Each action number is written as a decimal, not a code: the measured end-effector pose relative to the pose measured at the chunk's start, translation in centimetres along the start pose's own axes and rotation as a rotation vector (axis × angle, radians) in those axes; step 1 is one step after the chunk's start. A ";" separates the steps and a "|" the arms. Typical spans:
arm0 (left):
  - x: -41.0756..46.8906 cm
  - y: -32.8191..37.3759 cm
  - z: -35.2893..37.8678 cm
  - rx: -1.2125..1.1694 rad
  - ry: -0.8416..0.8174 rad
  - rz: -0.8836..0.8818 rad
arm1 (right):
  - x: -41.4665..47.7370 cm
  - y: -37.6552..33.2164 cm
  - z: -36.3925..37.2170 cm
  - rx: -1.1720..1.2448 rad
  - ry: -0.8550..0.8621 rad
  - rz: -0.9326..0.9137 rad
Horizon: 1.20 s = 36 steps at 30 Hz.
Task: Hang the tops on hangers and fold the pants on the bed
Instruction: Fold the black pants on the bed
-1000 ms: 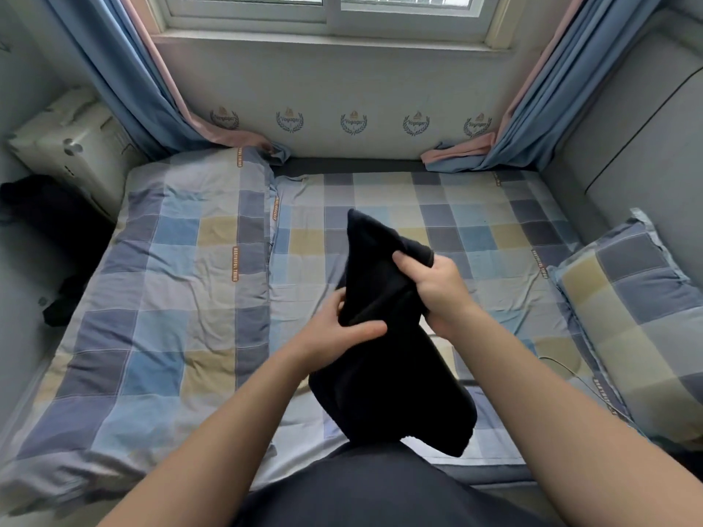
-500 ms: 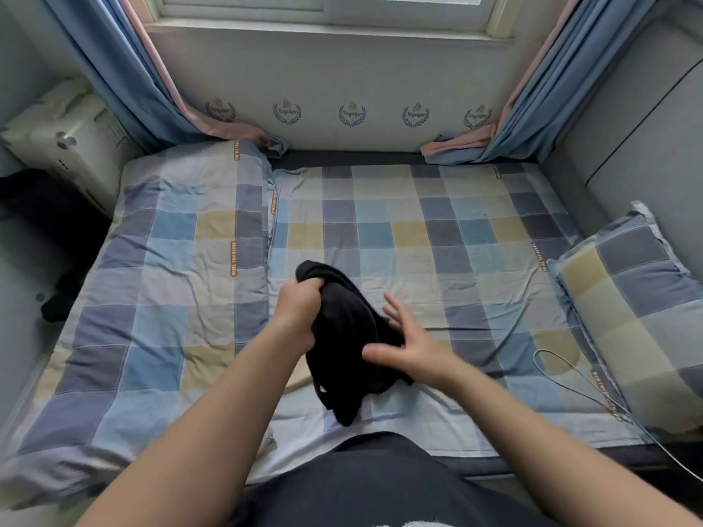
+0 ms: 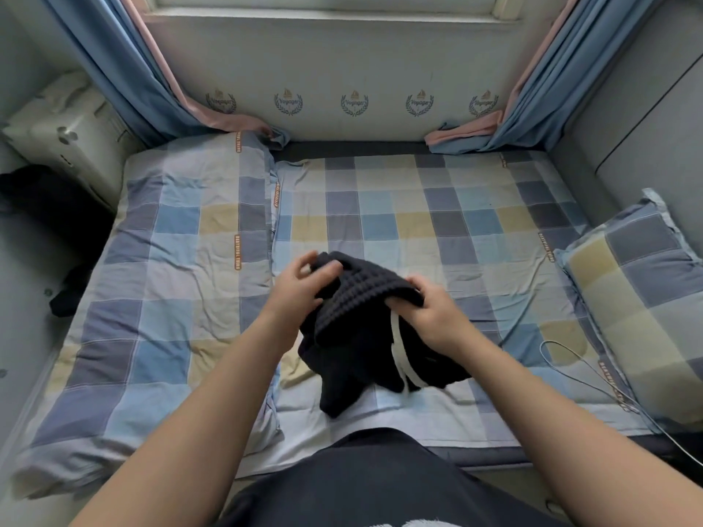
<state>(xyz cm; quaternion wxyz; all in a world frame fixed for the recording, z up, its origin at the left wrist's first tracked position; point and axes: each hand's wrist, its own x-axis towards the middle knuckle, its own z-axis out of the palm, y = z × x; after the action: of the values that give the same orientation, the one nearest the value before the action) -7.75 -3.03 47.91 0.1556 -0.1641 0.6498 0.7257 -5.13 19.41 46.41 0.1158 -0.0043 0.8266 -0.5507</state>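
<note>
Both hands are holding a bunched black garment [image 3: 365, 336] over the checked bed [image 3: 437, 222]: the left hand [image 3: 300, 287] is pinching its top edge, the right hand [image 3: 428, 317] is gripping its ribbed band.

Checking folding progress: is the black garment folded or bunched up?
Bunched up: the black garment sags crumpled between the left hand and right hand, over the bed.

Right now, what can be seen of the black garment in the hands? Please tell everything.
The garment is black soft cloth, crumpled into a loose bunch. Its top edge is a waffle-textured band, and a white cord hangs below it. The left hand and the right hand grip the band's two ends. The lower part droops and seems to rest on the checked bed.
</note>
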 end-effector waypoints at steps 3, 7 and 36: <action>-1.1 -1.5 1.0 0.222 -0.302 0.085 | 0.7 -2.7 -1.0 0.075 -0.083 0.011; -0.8 -2.8 2.1 0.273 -0.259 0.166 | 1.6 -4.6 -2.4 -0.004 -0.136 0.048; 4.4 -8.0 -9.9 0.772 0.451 -0.183 | 3.8 7.9 -6.2 -0.206 0.317 0.551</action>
<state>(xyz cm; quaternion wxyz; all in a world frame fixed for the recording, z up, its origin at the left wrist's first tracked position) -7.81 -11.96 37.86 0.1233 -0.3048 0.8732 0.3597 -9.03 27.63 40.74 0.1292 0.2932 0.8558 -0.4061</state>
